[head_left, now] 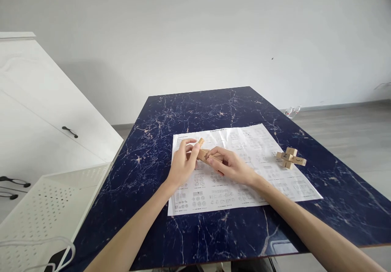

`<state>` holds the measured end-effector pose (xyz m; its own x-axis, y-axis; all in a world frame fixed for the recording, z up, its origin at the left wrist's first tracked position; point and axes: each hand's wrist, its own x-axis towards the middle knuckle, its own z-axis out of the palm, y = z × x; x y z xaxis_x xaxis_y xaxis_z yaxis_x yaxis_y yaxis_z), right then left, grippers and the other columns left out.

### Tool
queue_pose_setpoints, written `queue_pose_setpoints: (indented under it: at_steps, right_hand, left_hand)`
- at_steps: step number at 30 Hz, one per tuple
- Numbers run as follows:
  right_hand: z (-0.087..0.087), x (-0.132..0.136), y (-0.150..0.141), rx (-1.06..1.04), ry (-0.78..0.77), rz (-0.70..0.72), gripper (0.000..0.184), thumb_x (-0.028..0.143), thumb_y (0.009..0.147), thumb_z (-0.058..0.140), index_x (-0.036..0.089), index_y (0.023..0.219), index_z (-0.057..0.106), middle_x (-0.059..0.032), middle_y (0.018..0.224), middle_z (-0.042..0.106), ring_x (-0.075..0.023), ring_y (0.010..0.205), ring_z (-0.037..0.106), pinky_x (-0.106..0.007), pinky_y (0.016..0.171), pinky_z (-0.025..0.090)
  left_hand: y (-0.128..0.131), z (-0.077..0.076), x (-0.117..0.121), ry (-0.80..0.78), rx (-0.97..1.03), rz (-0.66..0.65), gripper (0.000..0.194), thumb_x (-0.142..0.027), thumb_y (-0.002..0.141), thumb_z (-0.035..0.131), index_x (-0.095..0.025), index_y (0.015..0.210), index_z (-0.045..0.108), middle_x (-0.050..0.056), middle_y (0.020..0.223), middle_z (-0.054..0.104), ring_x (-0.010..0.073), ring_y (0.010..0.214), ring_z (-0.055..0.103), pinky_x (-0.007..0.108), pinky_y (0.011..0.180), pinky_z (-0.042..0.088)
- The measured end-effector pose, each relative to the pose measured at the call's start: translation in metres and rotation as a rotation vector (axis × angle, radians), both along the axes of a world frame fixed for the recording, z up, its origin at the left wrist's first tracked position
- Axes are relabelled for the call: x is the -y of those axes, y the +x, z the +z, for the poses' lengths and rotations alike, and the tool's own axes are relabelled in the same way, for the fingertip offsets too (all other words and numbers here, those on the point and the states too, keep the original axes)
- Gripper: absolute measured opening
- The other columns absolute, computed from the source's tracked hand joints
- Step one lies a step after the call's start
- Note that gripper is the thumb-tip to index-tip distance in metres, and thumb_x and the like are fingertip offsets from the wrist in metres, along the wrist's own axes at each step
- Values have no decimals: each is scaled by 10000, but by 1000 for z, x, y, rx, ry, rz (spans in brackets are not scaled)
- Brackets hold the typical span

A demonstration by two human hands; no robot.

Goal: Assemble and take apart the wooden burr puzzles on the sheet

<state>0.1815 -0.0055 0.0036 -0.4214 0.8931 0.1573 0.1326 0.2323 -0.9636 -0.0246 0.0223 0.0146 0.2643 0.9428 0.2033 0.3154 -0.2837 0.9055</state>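
Note:
Over a printed paper sheet [259, 141], my left hand [183, 160] pinches a small wooden puzzle piece [200, 142] that sticks up between thumb and fingers. My right hand [230, 165] has its fingers closed on another wooden puzzle piece [202, 154], which lies low, close to the sheet, with one end near my left thumb. Fingers cover much of both pieces, so I cannot tell whether they touch or interlock. To the right, an interlocked wooden cross puzzle [288, 158] with dark markings stands by the sheet's right edge, apart from my hands.
The sheet, with rows of small diagrams, lies on a dark blue marbled table [195, 109]. On the left are a white cabinet [55, 101], a perforated white surface [45, 198] and a white cable [36, 241]. Clear bottles [292, 111] show beyond the table's right edge.

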Motion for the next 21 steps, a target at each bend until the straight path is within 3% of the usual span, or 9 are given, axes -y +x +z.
queue_pose_setpoints:
  at_steps: [4, 7, 15, 21]
  right_hand:
    - [-2, -1, -1, -19, 3, 30, 262, 470, 1082, 559, 211, 1107, 589, 76, 619, 520, -100, 509, 404, -265, 500, 313]
    - [-1, 0, -2, 0, 16, 8, 290, 488, 1078, 562, 204, 1106, 615, 72, 610, 518, -101, 506, 403, -268, 501, 309]
    - [5, 2, -10, 105, 46, -88, 310, 466, 1083, 533, 198, 1159, 670, 59, 603, 499, -114, 515, 396, -279, 508, 314]
    - [4, 1, -6, 77, 49, -35, 331, 505, 1077, 527, 211, 1153, 657, 64, 602, 495, -112, 505, 379, -276, 503, 317]
  left_hand:
    - [0, 1, -2, -1, -65, -42, 491, -594, 1093, 398, -208, 1064, 701, 8, 669, 637, 206, 655, 661, 300, 601, 490]
    - [0, 0, -1, 32, -122, -26, 487, -580, 1100, 388, -205, 1023, 688, 14, 705, 651, 215, 727, 671, 307, 650, 489]
    - [7, -6, 4, 132, -214, 113, 493, -537, 1135, 267, -206, 966, 591, 37, 775, 671, 212, 711, 664, 341, 691, 490]
    - [1, -5, 0, 265, -329, 37, 470, -490, 1150, 240, -214, 993, 586, 0, 711, 624, 188, 614, 620, 314, 616, 438]
